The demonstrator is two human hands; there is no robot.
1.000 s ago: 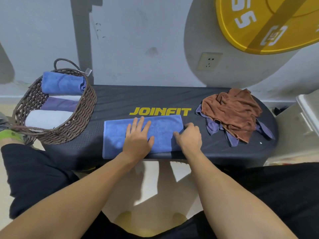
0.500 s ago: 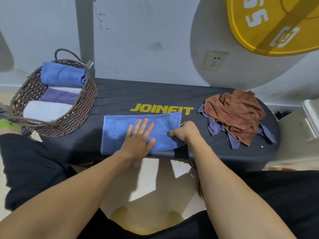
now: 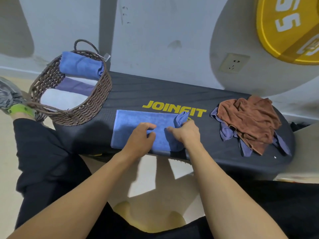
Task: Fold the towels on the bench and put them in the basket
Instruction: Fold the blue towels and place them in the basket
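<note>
Blue towel (image 3: 138, 123) flat along the near edge of the desk (image 3: 155, 94), bare dark surface open beyond the fingers and out to the left as far as the wicker basket (image 3: 96, 102). Crumpled brown towel (image 3: 248, 118) over a purple towel (image 3: 226, 133), well right of the fingers. Left hand (image 3: 140, 135) curled, fingertips pressing the blue cloth; right hand (image 3: 185, 131) closed, pinching its bunched, lifted right end
</note>
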